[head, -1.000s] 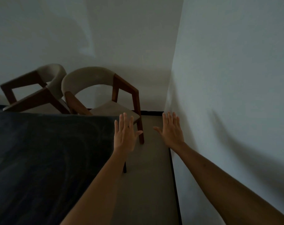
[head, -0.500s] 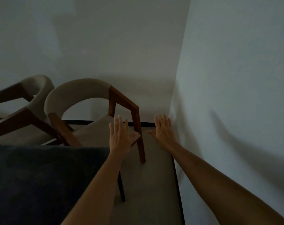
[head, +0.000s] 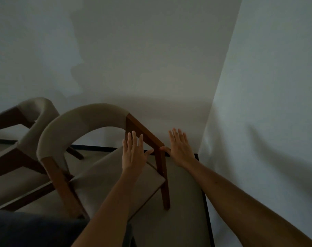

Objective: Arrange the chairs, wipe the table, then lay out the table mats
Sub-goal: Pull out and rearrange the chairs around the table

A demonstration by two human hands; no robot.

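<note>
Wooden chair (head: 101,177) armrest between open hands.

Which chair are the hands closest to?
The right chair, beside the corner. Both open hands, left and right, flank its wooden arm. The left chair sits farther off, partly cut by the frame edge.

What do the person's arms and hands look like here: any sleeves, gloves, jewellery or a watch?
Both forearms are bare right down to the frame's lower edge, so no sleeves show. The left hand and right hand are ungloved. No rings, watch or bracelet are visible on fingers or wrists, though the dim light could hide something small.
</note>
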